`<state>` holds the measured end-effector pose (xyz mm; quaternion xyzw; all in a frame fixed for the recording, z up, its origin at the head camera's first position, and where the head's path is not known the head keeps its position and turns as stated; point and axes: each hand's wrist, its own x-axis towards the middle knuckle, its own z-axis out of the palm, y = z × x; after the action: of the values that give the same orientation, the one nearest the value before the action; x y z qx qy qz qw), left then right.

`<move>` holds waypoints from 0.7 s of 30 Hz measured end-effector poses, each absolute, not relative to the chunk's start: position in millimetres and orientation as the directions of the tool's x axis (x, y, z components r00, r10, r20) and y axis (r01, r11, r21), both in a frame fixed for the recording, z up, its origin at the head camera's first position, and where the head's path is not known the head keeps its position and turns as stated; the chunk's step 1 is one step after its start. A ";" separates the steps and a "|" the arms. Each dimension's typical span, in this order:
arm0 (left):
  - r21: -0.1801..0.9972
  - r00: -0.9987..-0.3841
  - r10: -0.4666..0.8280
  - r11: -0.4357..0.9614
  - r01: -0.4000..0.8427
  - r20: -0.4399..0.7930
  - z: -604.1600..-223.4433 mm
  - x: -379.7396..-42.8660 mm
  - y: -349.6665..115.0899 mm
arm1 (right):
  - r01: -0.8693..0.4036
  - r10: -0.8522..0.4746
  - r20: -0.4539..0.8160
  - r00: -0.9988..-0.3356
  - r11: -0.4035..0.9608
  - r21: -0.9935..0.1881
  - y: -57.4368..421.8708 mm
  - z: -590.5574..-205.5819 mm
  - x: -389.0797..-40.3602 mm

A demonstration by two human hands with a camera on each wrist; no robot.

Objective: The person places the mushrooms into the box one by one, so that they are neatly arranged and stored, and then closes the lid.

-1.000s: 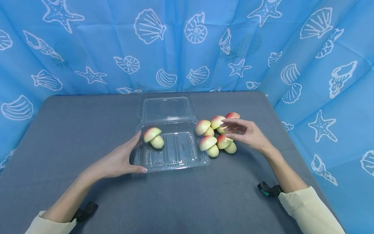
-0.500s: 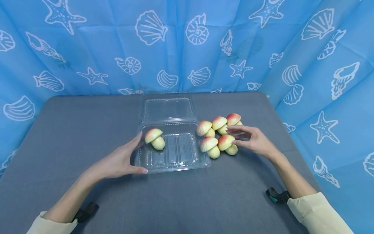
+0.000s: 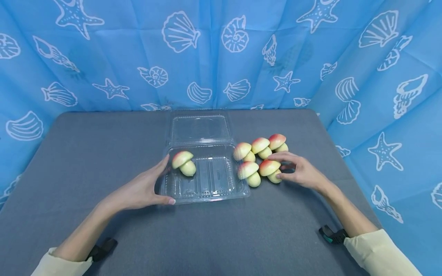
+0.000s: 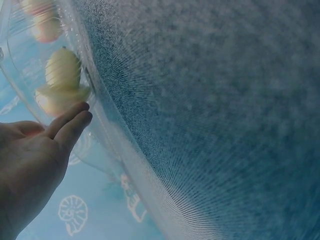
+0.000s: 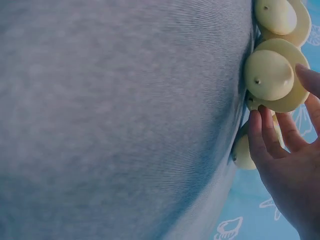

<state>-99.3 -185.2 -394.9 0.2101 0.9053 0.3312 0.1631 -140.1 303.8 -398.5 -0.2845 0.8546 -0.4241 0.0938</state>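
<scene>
My left hand [image 3: 143, 188] rests its spread fingers and thumb against the left side and front corner of a clear plastic clamshell box [image 3: 212, 197], whose lid [image 3: 200, 128] lies folded back. Inside the box at the left is one mushroom-shaped piece [image 3: 184, 163] with a pale stem and a red-tinged yellow cap. At the right, my right hand [image 3: 300, 172] straddles the near-right mushroom-shaped piece [image 3: 270, 168], fingers extended behind it and thumb at its stem. In the right wrist view, the fingertips [image 5: 262, 112] reach the cap rim of that piece [image 5: 270, 75].
Several more such pieces stand close beside the box: one by its front right [image 3: 249, 174], others in a row behind [image 3: 260, 147]. All are on a grey cloth-covered table [image 3: 221, 237]. A blue curtain [image 3: 214, 57] with white shell prints hangs behind and to the right.
My right hand first drew back rightward from above the pieces, then lowered around the near-right one. My left hand and the box hold their place; the whole view shifted slightly.
</scene>
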 end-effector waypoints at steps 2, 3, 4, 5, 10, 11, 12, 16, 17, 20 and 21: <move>0.669 -0.858 0.490 0.691 0.274 -0.154 -394.3 -99.0 -185.2 | -0.401 -0.563 0.072 -0.823 0.487 -0.776 305.0 -400.0 -138.8; 0.670 -0.857 0.492 0.688 0.277 -0.152 -394.0 -98.8 -185.4 | -0.397 -0.560 0.068 -0.826 0.491 -0.776 305.4 -400.5 -138.2; 0.672 -0.856 0.494 0.686 0.279 -0.149 -393.9 -98.7 -185.7 | -0.393 -0.559 0.062 -0.826 0.494 -0.776 305.8 -401.1 -137.5; 0.674 -0.856 0.495 0.685 0.278 -0.149 -393.4 -98.5 -185.6 | -0.386 -0.559 0.055 -0.827 0.494 -0.779 306.2 -401.9 -136.9; 0.682 -0.854 0.496 0.679 0.271 -0.154 -393.0 -98.6 -185.9 | -0.357 -0.573 0.021 -0.820 0.481 -0.801 306.8 -405.2 -134.7; 0.683 -0.855 0.496 0.679 0.270 -0.155 -393.0 -98.8 -185.7 | -0.350 -0.572 0.016 -0.820 0.478 -0.805 306.7 -405.8 -134.2; 0.683 -0.855 0.495 0.679 0.268 -0.157 -393.1 -98.9 -185.6 | -0.345 -0.570 0.013 -0.821 0.478 -0.808 306.6 -406.4 -133.8; 0.681 -0.856 0.493 0.682 0.267 -0.158 -393.4 -99.1 -185.2 | -0.340 -0.560 0.020 -0.828 0.474 -0.812 304.4 -408.2 -131.5; 0.681 -0.855 0.493 0.682 0.267 -0.159 -393.5 -99.0 -185.2 | -0.336 -0.559 0.019 -0.829 0.472 -0.815 303.7 -408.7 -130.9; 0.685 -0.855 0.493 0.680 0.261 -0.163 -393.5 -98.4 -185.1 | -0.332 -0.559 0.020 -0.829 0.462 -0.822 301.9 -410.2 -129.2; 0.686 -0.854 0.494 0.678 0.263 -0.162 -393.7 -98.3 -185.3 | -0.329 -0.558 0.020 -0.829 0.460 -0.825 301.6 -410.7 -128.8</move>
<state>-98.3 -185.3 -393.7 0.2102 0.9002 0.3415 0.1697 -128.8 301.6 -410.7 -0.2627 0.8448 -0.4483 0.1278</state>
